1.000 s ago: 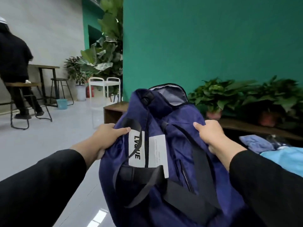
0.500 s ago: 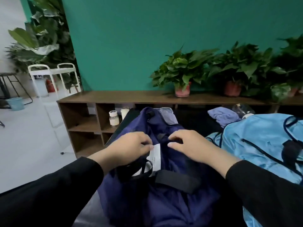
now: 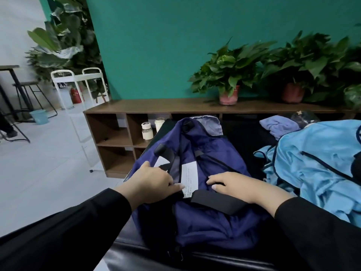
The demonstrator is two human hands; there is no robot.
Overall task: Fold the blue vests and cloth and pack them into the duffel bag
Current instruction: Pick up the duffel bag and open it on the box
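The duffel bag [image 3: 199, 202] is lying on a black padded bench [image 3: 175, 257], its near end partly cut off by both black sleeves. The left hand [image 3: 150, 182] is resting on the bag's left side with its fingers curled over a black strap [image 3: 166, 155]; whether they are actually gripping it cannot be told, as the fingertips are merging with the white label [image 3: 189, 178]. The right hand [image 3: 238, 185] is lying on the top of the bag just right of that label, fingers bent down onto the fabric above the black handle wrap [image 3: 216, 201]; what they are pinching, if anything, is hidden. The hands are sitting apart, the label between them. The label's print is too small to read.

To the right, light blue vests [image 3: 320, 165] are lying heaped, running off the frame edge. Beyond them a blue cloth [image 3: 279, 126] is lying crumpled, and a dark object beside it is too blurred to identify.

Farther back, a wooden shelf unit [image 3: 156, 106] is holding two white-capped jars [image 3: 146, 132] and is carrying potted plants [image 3: 228, 75] against a green wall.

Compared with half a second ago, the hands are sitting slightly further apart and lower on the bag, exposing more of the label, and the bag is appearing flatter.
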